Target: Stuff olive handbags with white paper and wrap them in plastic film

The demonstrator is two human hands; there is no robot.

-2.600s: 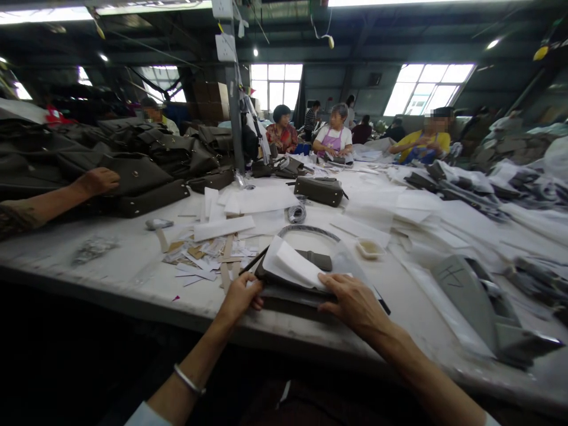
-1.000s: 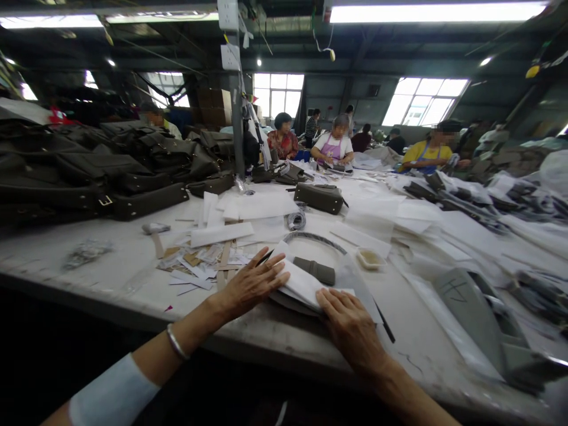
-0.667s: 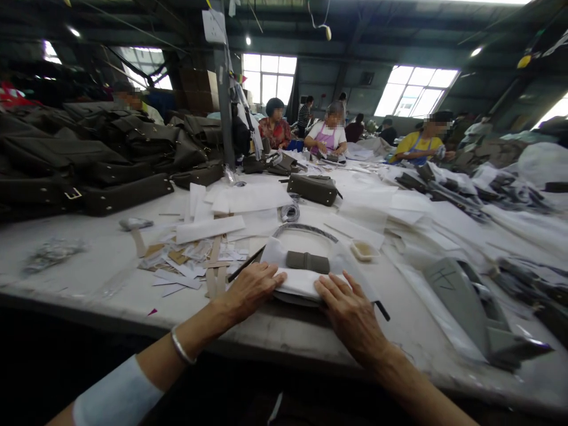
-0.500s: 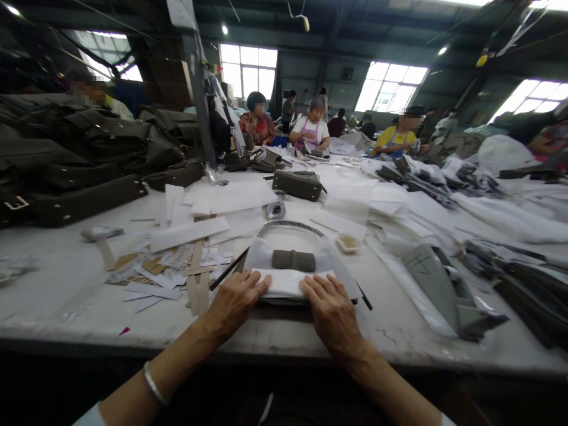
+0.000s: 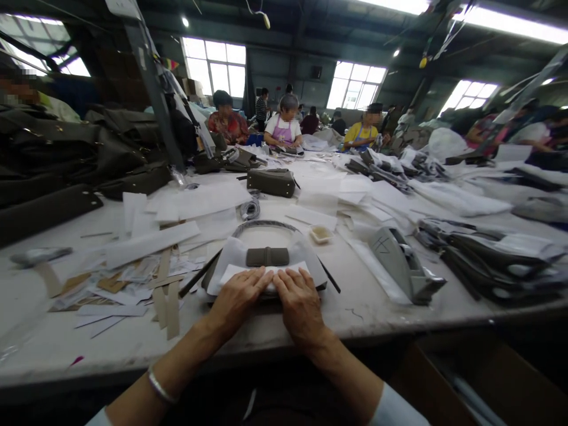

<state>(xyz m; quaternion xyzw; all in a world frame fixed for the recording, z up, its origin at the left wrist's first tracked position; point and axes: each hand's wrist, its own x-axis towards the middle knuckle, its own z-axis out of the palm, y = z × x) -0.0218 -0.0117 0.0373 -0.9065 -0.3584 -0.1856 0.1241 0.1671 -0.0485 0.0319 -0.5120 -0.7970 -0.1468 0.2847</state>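
A dark olive handbag (image 5: 206, 286) lies at the table's near side, its wrapped curved handle (image 5: 266, 224) pointing away from me. White wrapping sheet (image 5: 231, 251) covers most of it, leaving an olive flap with a central band (image 5: 267, 256) exposed. Across its near part lies a folded white sheet (image 5: 231, 271). My left hand (image 5: 239, 296) rests on this sheet, fingers stretched out flat. Beside it, nearly touching at the fingertips, my right hand (image 5: 300, 305) also presses flat on the sheet. Dark straps (image 5: 329, 274) stick out at both sides. The bag's near edge is mostly behind my hands.
Paper and card scraps (image 5: 110, 284) lie left, near a pile of olive bags (image 5: 53, 160). A tape dispenser (image 5: 402, 266) and more bags (image 5: 497, 266) stand right. Beyond are a small dish (image 5: 321, 234), a tape roll (image 5: 249, 209) and another bag (image 5: 271, 182). Co-workers sit across the table.
My hands have moved together along the folded sheet, from its two ends to its middle. The camera view has turned to the right.
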